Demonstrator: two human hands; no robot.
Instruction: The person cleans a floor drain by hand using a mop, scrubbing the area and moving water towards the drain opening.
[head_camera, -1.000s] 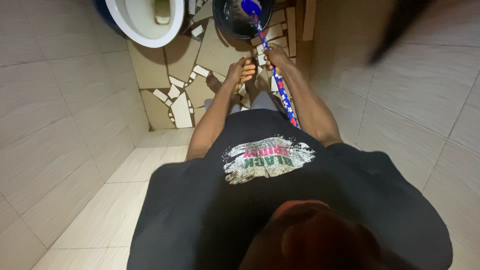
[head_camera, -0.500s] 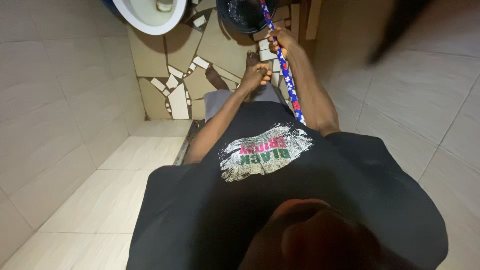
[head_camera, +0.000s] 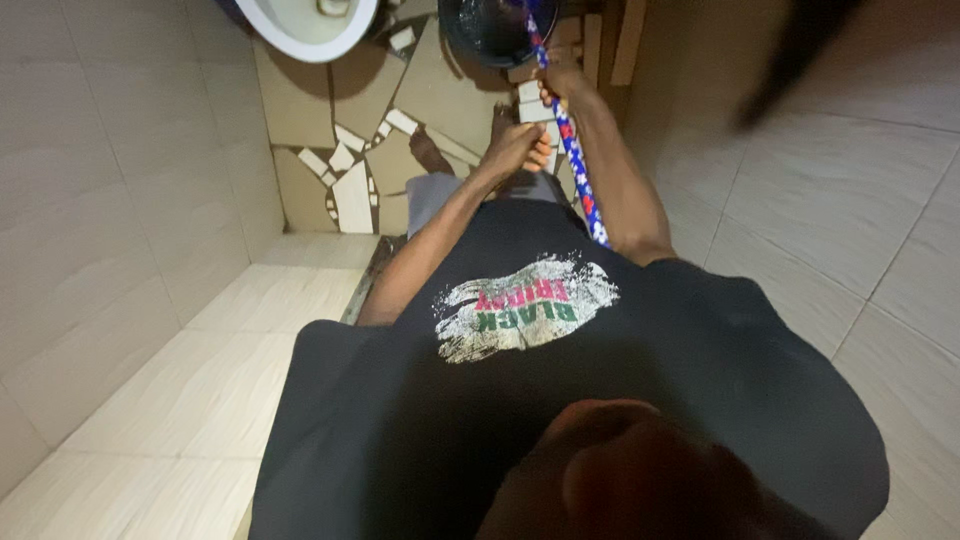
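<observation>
Tiled walls fill both sides of the frame. Top centre, a dark bucket (head_camera: 492, 28) takes the patterned blue mop handle (head_camera: 572, 150), apparently mid-dip. The right hand (head_camera: 562, 82) grasps the handle; the left hand (head_camera: 515, 150) curls loosely beside it, seemingly empty.

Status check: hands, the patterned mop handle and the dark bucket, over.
Right hand gripping mop handle. Left hand loosely curled, holding nothing. Handle's lower end in dark bucket. Toilet bowl beside.

toilet bowl (head_camera: 305, 25): floor's far-left corner | bucket (head_camera: 490, 30): right of it | mop handle (head_camera: 570, 140): in bucket, slanting back toward person
</observation>
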